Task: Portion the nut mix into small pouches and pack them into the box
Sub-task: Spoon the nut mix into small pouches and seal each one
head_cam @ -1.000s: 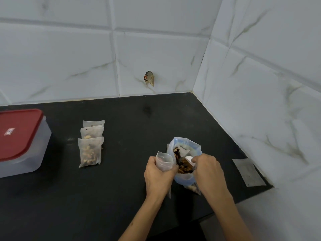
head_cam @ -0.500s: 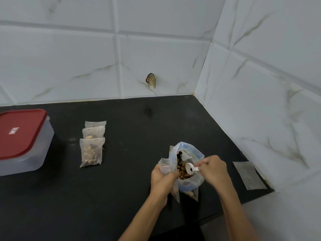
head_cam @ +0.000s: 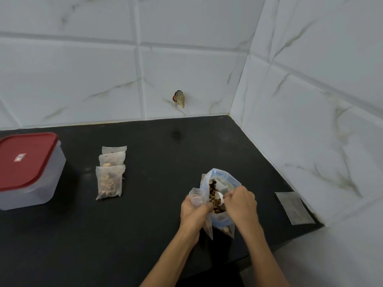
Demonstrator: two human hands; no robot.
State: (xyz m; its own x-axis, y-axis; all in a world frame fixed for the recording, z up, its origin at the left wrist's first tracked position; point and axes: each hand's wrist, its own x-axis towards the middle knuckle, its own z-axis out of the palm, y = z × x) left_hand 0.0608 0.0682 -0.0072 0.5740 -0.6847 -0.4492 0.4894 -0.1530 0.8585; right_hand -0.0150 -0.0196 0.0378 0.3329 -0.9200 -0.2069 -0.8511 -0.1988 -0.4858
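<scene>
Three filled pouches [head_cam: 109, 175] lay in an overlapping row on the dark surface [head_cam: 145, 224], left of centre, the nearest one showing its nut mix through the clear film. We saw the box [head_cam: 29, 172], translucent with its red lid [head_cam: 24, 160] closed, standing well apart from them at the left edge. Near the front right of the surface we found both hands at the large bag of nut mix [head_cam: 222, 218], which stood upright with its blue-rimmed mouth open and dark nuts showing inside. The left hand [head_cam: 194, 212] had its grip closed round a small open pouch [head_cam: 196, 196], held upright and touching the left side of the bag; a few bits seemed to lie inside the pouch, though we could not tell how full it was. The right hand [head_cam: 241, 204] had its grip curled tight on a small white scoop [head_cam: 219, 197], whose bowl sat over the bag's mouth, just beside the pouch's opening; we could not tell whether the scoop held any nuts. One flat empty pouch [head_cam: 294, 208] lay on the surface at the far right, close to the tiled wall [head_cam: 310, 121]. On the back wall, above the surface's rear edge, we noted a small dark object [head_cam: 179, 98] that we could not identify.
</scene>
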